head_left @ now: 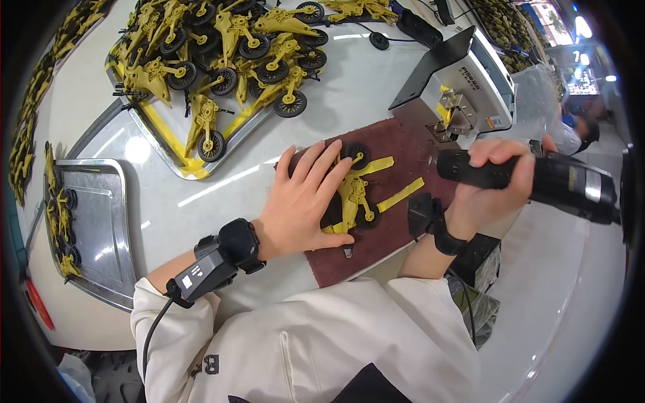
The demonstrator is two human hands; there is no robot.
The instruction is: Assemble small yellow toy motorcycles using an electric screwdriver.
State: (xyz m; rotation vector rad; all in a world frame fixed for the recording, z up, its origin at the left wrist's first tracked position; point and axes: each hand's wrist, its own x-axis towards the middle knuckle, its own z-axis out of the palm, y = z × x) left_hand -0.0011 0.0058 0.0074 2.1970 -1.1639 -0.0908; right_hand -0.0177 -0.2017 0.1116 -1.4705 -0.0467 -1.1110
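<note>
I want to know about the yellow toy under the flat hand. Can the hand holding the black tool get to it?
Probably yes. The right hand holds the black power tool just beside the yellow wheeled toy, with bare mat between. The left hand covers only its left side.

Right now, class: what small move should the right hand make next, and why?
Probably bring the driver down to the yellow toy. The left hand presses the toy flat on the brown mat, while the right hand holds the driver off to the side, clear of it.
</note>
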